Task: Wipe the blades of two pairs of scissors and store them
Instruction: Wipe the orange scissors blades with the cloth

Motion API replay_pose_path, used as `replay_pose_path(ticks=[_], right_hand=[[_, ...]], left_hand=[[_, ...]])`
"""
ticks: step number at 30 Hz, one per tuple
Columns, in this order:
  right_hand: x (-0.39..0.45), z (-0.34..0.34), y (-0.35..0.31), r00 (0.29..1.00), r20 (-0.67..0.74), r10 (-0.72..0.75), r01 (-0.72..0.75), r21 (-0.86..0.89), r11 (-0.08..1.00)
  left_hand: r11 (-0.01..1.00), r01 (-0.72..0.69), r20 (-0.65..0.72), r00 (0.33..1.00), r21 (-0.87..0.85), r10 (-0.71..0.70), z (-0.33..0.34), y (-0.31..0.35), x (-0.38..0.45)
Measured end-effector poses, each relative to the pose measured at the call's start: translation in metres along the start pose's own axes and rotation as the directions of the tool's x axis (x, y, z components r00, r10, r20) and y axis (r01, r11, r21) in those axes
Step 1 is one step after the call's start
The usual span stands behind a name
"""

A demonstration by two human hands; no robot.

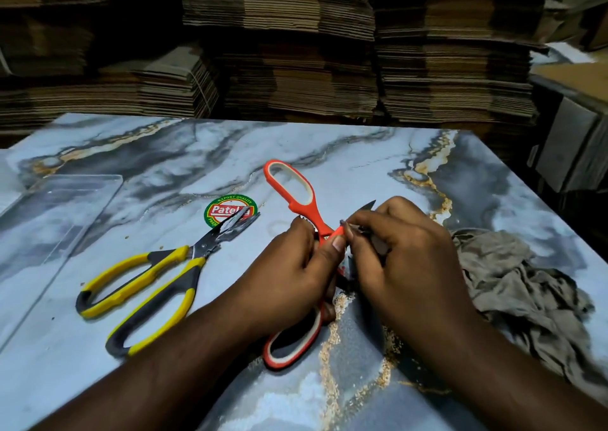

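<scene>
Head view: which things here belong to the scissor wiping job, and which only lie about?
Belong: orange-handled scissors, held in left hand and right hand; yellow-and-black-handled scissors; crumpled grey cloth; clear plastic tray, perhaps for storing.

Lying about: round Patel sticker; stacked brown cardboard sheets.

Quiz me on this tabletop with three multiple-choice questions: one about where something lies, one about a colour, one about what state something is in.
1. Where does the grey cloth lie?
A. right of the hands
B. in the clear tray
C. under the yellow scissors

2. What colour are the handles of the scissors being held?
A. blue
B. orange and white
C. green

3. How are the yellow scissors?
A. held in the left hand
B. lying untouched on the table
C. hanging on a hook

Answers: 1 A, it is crumpled beside the right hand. 2 B, the orange scissors show it. 3 B, the left hand grips the orange pair.
</scene>
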State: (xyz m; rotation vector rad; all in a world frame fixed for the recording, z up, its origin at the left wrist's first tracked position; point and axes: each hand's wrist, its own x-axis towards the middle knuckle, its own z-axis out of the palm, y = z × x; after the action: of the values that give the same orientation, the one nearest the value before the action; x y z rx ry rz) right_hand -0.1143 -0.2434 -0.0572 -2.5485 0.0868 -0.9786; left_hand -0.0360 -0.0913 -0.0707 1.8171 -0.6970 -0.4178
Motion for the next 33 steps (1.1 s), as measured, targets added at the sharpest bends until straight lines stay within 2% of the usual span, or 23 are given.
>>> replay_pose_path(ticks=[5,7,10,13,16,18,21,25,27,29,31,33], right_hand=[[0.021,0.002,0.006,0.996,-0.015,0.09,-0.09,-0.025,0.996],[0.021,-0.004,0.011,0.988,-0.025,0.152,-0.15,0.084,0.985],[0.015,-0.018,0.016,0.944,0.022,0.33,-0.317,0.352,0.881],[0.009,-0.013,0.01,0.961,0.082,0.262,-0.275,0.329,0.904],[0.009,-0.004,0.008,0.984,0.092,0.151,-0.168,0.214,0.962],[0.015,-0.004,0.014,0.987,0.068,0.148,-0.157,0.151,0.976],[0.022,-0.005,0.018,0.984,0.023,0.175,-0.176,0.123,0.977],[0.004,-0.002,0.004,0.995,0.054,0.081,-0.089,0.156,0.984],[0.008,0.0,0.011,0.995,0.035,0.098,-0.103,0.157,0.982],[0.02,0.001,0.023,0.983,0.0,0.181,-0.179,0.16,0.971],[0.029,-0.005,0.03,0.964,-0.048,0.261,-0.242,0.25,0.938],[0.029,-0.016,0.028,0.957,-0.103,0.27,-0.219,0.35,0.911]], left_hand=[[0.998,0.003,0.039,0.999,-0.058,-0.001,-0.002,0.003,0.001],[0.998,0.013,0.011,1.0,-0.056,-0.012,-0.001,0.004,-0.001],[0.999,0.029,-0.011,1.0,-0.044,-0.029,0.0,0.004,-0.001],[0.998,0.033,-0.014,0.999,-0.044,-0.034,0.001,0.005,-0.001],[0.997,0.026,-0.005,1.0,-0.076,-0.027,0.0,0.004,-0.003],[0.998,0.0,0.005,1.0,-0.056,0.0,-0.001,0.005,-0.003],[0.999,-0.011,0.027,1.0,-0.052,0.013,-0.001,0.005,-0.002],[0.997,-0.024,0.035,0.999,-0.07,0.027,-0.003,0.002,-0.003],[0.998,-0.04,0.039,0.998,-0.055,0.042,-0.004,0.002,-0.005],[0.999,-0.033,0.033,0.999,-0.041,0.035,-0.005,0.002,-0.003],[0.997,-0.012,0.022,1.0,-0.072,0.014,-0.003,0.002,-0.003],[0.994,-0.007,0.01,1.0,-0.105,0.008,-0.002,0.003,-0.004]])
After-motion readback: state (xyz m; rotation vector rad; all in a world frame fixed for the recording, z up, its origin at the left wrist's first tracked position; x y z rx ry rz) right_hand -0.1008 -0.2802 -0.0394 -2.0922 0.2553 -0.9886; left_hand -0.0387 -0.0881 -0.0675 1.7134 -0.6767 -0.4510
